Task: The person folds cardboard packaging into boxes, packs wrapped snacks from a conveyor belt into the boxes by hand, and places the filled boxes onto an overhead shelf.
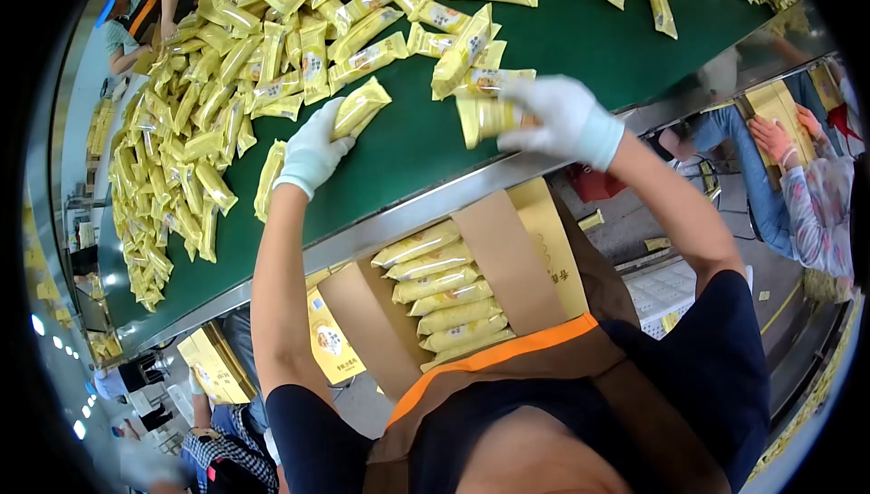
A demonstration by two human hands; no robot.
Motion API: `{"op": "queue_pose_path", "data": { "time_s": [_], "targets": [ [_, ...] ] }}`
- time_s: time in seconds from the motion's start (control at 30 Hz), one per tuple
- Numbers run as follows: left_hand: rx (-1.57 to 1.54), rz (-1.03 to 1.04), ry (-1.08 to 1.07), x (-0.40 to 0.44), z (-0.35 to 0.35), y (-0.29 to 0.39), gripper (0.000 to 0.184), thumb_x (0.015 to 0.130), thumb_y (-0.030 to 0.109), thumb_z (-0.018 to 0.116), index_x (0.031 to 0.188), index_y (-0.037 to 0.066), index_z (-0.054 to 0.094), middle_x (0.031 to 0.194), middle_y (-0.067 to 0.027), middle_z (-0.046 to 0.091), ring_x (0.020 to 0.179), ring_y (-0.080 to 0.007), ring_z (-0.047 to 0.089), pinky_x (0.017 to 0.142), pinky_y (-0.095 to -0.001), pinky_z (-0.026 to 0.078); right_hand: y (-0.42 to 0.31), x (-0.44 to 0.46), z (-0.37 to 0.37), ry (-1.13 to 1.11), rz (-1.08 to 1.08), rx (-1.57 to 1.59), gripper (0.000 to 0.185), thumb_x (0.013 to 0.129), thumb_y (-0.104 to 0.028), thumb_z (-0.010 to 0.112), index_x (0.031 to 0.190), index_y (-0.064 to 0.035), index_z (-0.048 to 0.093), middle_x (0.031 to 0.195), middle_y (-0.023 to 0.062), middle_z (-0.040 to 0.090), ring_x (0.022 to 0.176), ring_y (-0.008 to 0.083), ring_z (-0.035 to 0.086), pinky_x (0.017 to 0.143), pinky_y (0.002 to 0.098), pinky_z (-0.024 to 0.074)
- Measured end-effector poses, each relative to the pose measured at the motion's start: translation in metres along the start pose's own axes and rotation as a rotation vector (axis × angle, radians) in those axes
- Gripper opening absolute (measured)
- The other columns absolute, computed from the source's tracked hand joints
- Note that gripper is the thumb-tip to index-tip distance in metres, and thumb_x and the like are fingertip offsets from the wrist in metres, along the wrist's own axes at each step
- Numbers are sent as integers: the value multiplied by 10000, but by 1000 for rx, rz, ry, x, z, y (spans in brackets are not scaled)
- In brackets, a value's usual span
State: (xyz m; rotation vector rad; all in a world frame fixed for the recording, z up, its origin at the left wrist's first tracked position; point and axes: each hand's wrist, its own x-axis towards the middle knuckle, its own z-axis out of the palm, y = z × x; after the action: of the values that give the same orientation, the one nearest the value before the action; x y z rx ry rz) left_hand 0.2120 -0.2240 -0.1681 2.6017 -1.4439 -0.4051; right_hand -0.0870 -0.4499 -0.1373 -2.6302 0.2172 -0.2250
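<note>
My left hand [314, 147], in a white glove, is closed around a yellow snack packet [362, 106] over the green conveyor belt [385, 168]. Another yellow packet lies beside that wrist. To the right, my gloved right hand [557, 121] is blurred by motion, its fingers closed on the end of a second snack packet [485, 122]. Several more packets lie just past these fingers. Below the belt's metal edge, close to my body, an open cardboard box [507, 249] holds a row of yellow packets [444, 290] lying side by side.
A large heap of yellow packets [195, 131] covers the belt's left and far side. The metal rail [435, 188] runs between belt and box. At right, a person with pink gloves [770, 138] handles a carton [779, 109]. Other people stand at far left and lower left.
</note>
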Motion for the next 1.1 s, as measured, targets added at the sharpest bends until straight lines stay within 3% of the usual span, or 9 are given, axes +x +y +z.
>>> {"op": "queue_pose_path", "data": {
  "time_s": [0.17, 0.27, 0.37, 0.5, 0.67, 0.8, 0.83, 0.93, 1.1],
  "targets": [
    [-45, 76, 178, -6, 16, -24, 606, 968, 549, 459, 1455, 189, 432, 1314, -162, 585, 1195, -376, 547, 1016, -465, 413, 42, 68, 42, 257, -9, -347, 467, 935, -522, 504, 950, -76, 641, 918, 126, 673, 873, 349, 648, 787, 437, 504],
    [-114, -21, 17, -20, 2, -1, 548, 998, 518, 404, 1438, 197, 467, 1297, -179, 605, 1209, -385, 534, 1067, -491, 341, 9, 53, 34, 25, -37, -403, 431, 899, -478, 574, 1071, -84, 604, 960, 104, 627, 900, 319, 617, 794, 429, 482],
    [188, 66, 75, -32, -1, 23, 535, 948, 449, 538, 1429, 222, 483, 1253, -121, 602, 1158, -346, 560, 1074, -482, 342, 2, 33, 30, -116, -58, -402, 534, 792, -429, 714, 1187, -103, 563, 1014, 95, 597, 933, 276, 596, 768, 403, 463],
    [307, 121, 151, -50, -3, 45, 653, 848, 387, 684, 1424, 158, 477, 1212, -132, 576, 1118, -330, 567, 1021, -428, 415, 0, 2, 7, 160, -132, -494, 750, 730, -387, 760, 1377, -133, 480, 999, 70, 553, 933, 252, 556, 763, 386, 468],
    [182, 91, 55, -47, 4, 43, 718, 855, 369, 688, 1462, 99, 414, 1171, -168, 593, 985, -324, 619, 873, -396, 513, 23, 2, 22, 24, 9, -310, 650, 838, -394, 694, 1377, -100, 482, 937, 96, 567, 857, 270, 586, 745, 364, 472],
    [-717, -66, 480, -70, 0, 21, 549, 962, 322, 552, 1391, -4, 445, 1100, -138, 634, 969, -243, 627, 867, -320, 494, -45, 7, -36, -255, 246, 594, 563, 929, -453, 604, 1322, -54, 548, 1004, 141, 705, 923, 218, 672, 789, 321, 514],
    [-980, -160, 368, -81, -17, 18, 504, 982, 347, 545, 1342, 0, 480, 1097, -127, 624, 976, -264, 631, 867, -346, 512, -63, -4, -38, -188, -3, 667, 555, 910, -439, 630, 1308, -59, 564, 965, 143, 705, 865, 238, 683, 779, 316, 515],
    [-1730, -251, 352, -138, -50, 51, 585, 999, 509, 483, 1363, 51, 466, 1148, -133, 623, 997, -307, 638, 884, -452, 529, -137, -32, -40, -372, -423, 220, 598, 830, -511, 668, 1256, -97, 603, 923, 157, 687, 858, 340, 677, 750, 394, 535],
    [-1706, -118, 587, -191, -50, 104, 721, 968, 619, 440, 1424, 61, 403, 1227, -150, 587, 1053, -310, 623, 911, -458, 515, -199, -62, 74, -589, -457, -219, 574, 798, -506, 695, 1208, -118, 594, 968, 118, 646, 907, 286, 648, 764, 427, 506]
  ]
}}
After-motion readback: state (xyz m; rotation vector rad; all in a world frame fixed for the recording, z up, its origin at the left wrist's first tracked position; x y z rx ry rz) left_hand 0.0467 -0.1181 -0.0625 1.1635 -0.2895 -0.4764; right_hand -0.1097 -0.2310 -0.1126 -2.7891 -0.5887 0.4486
